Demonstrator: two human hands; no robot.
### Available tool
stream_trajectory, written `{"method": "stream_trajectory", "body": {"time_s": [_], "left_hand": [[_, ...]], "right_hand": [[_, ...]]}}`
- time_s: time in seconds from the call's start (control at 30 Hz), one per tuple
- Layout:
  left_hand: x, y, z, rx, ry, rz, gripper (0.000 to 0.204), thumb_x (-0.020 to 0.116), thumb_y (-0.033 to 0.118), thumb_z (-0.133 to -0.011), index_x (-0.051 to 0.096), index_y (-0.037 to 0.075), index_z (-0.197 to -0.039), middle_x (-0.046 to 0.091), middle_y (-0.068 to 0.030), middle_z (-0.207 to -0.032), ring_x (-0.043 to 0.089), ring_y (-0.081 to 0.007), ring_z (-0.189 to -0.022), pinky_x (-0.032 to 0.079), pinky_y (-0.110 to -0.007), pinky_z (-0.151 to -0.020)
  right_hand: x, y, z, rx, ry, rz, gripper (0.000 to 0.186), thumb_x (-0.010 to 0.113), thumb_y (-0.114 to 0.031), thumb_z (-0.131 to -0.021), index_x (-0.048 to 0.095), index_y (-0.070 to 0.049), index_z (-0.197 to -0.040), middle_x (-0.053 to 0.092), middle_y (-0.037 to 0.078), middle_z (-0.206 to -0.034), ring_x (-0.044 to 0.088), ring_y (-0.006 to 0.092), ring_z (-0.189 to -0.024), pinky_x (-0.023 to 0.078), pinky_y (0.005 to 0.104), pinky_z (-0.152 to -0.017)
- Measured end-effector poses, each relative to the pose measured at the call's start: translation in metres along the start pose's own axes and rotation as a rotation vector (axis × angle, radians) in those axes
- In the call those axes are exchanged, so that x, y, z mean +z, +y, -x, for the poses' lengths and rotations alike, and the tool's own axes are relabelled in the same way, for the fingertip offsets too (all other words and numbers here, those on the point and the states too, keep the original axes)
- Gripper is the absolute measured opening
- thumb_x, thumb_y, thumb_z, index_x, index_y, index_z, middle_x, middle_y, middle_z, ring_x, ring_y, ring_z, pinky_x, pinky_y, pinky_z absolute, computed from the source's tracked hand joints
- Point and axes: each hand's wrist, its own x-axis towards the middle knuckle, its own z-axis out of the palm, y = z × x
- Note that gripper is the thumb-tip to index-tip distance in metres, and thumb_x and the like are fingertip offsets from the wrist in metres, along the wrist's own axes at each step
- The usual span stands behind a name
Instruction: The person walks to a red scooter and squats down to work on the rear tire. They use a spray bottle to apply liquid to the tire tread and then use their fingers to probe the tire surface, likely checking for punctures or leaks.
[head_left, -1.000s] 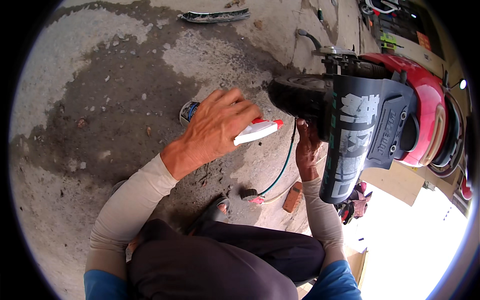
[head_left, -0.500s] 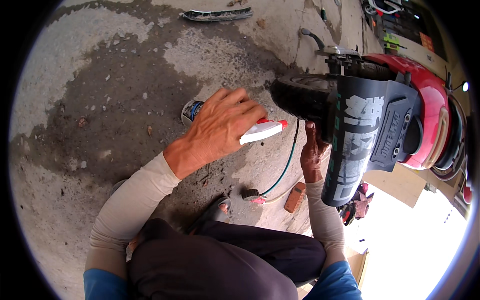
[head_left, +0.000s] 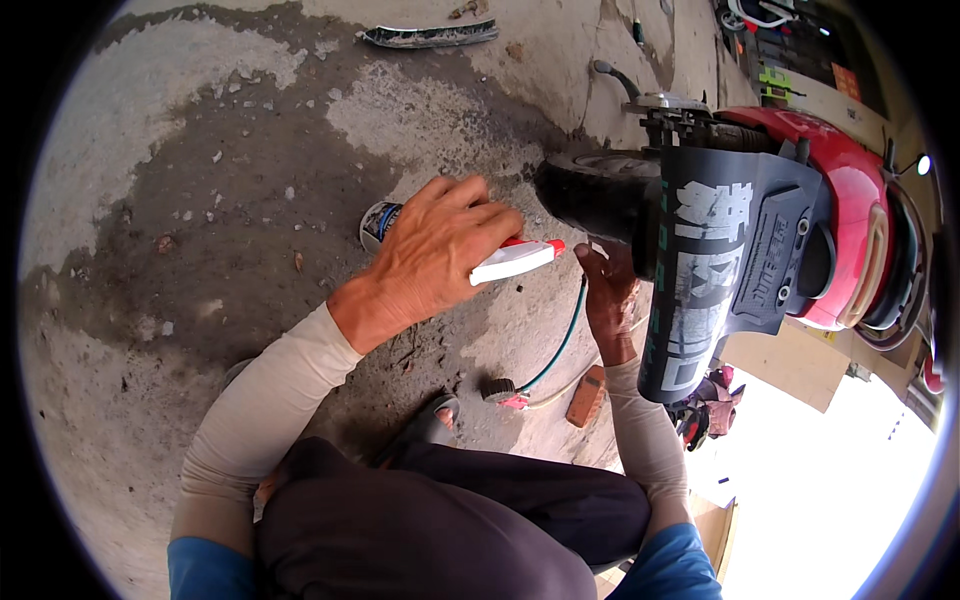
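Note:
My left hand [head_left: 430, 250] is closed round a can [head_left: 380, 225] with a white-and-red trigger spray head [head_left: 510, 263], held left of a scooter's black front tyre [head_left: 590, 200]. My right hand [head_left: 610, 300] is just below the tyre, thumb raised and fingers curled, partly hidden; what they grip, if anything, I cannot make out. A black mudguard with pale lettering [head_left: 700, 280] covers the wheel's right side, in front of the red scooter body [head_left: 850, 250]. A thin teal hose [head_left: 555, 355] runs from near my right hand down to a small red device [head_left: 505, 393] on the ground.
A red brick [head_left: 586, 395] lies by the hose. A long narrow dark strip [head_left: 430, 32] lies at the top of the cracked, stained concrete [head_left: 150, 150]. Dark bundled items [head_left: 715, 410] sit at the right beside bright daylight. Another vehicle [head_left: 760, 18] stands at top right.
My right thumb has shifted left, out from under the tyre, and the hand now sits a little differently on it. My left hand and spray head have barely moved.

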Motion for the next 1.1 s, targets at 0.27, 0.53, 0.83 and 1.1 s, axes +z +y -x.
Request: {"method": "stream_trajectory", "body": {"time_s": [0.27,0.53,0.83,1.1], "left_hand": [[0.004,-0.003,0.001,0.029,0.056,0.005,0.030,0.085,0.014,-0.080,0.071,0.008,-0.105,0.071,-0.0043,-0.104,0.063,-0.0243,-0.105,0.048,-0.040,-0.091],[-0.001,-0.003,0.002,0.024,0.011,-0.021,0.028,0.084,0.017,-0.082,0.071,0.007,-0.105,0.071,-0.0037,-0.099,0.062,-0.0234,-0.100,0.046,-0.039,-0.084],[0.008,-0.005,0.001,0.078,0.141,0.008,0.025,0.083,0.016,-0.082,0.071,0.007,-0.102,0.071,-0.0043,-0.097,0.062,-0.0238,-0.096,0.045,-0.039,-0.083],[0.005,-0.002,0.002,0.026,0.016,-0.014,0.027,0.084,0.016,-0.081,0.071,0.006,-0.103,0.072,-0.0042,-0.098,0.063,-0.0242,-0.100,0.046,-0.039,-0.086]], "right_hand": [[-0.011,-0.017,-0.003,-0.144,0.079,0.206,0.060,0.086,-0.035,-0.094,0.058,-0.005,-0.139,0.069,0.014,-0.129,0.068,0.0275,-0.106,0.058,0.0402,-0.092],[-0.011,-0.017,-0.004,-0.225,0.115,0.302,0.056,0.084,-0.035,-0.095,0.061,-0.006,-0.137,0.070,0.013,-0.128,0.069,0.0275,-0.106,0.056,0.0403,-0.093],[-0.012,-0.014,-0.005,-0.237,0.122,0.332,0.052,0.082,-0.036,-0.097,0.064,-0.006,-0.135,0.072,0.012,-0.128,0.069,0.0276,-0.107,0.055,0.0405,-0.094],[-0.010,-0.009,-0.011,-0.189,0.058,0.317,0.049,0.081,-0.037,-0.098,0.067,-0.006,-0.134,0.073,0.011,-0.128,0.069,0.0276,-0.107,0.053,0.0406,-0.095]]}}
